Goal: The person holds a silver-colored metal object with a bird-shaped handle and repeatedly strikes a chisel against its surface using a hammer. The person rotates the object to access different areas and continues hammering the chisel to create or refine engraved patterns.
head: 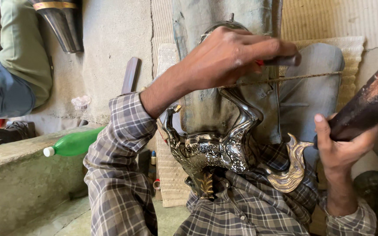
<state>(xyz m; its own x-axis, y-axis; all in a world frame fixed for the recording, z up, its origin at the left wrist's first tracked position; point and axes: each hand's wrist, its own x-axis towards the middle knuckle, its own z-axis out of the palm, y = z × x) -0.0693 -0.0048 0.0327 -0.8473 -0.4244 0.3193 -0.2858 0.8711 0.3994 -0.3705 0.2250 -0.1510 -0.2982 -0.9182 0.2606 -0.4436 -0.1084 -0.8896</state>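
Note:
A shiny, ornate metal vessel (217, 148) with a curved handle and a flared golden spout (292, 168) lies against my lap and legs. My left hand (228, 54) is closed around a thin dark tool (285, 60) with a red part, pressed to the vessel's upper end near a taut cord (294, 78). My right hand (340, 148) grips the handle of a thick brown wooden mallet (372, 100), raised at the right beside the spout.
A green plastic bottle (73, 143) lies on a concrete ledge (18, 170) at left. Another person's arm and sleeve (9, 78) sit at far left. Metal cones (62, 24) stand at the top left. A woven mat (351, 26) covers the floor behind.

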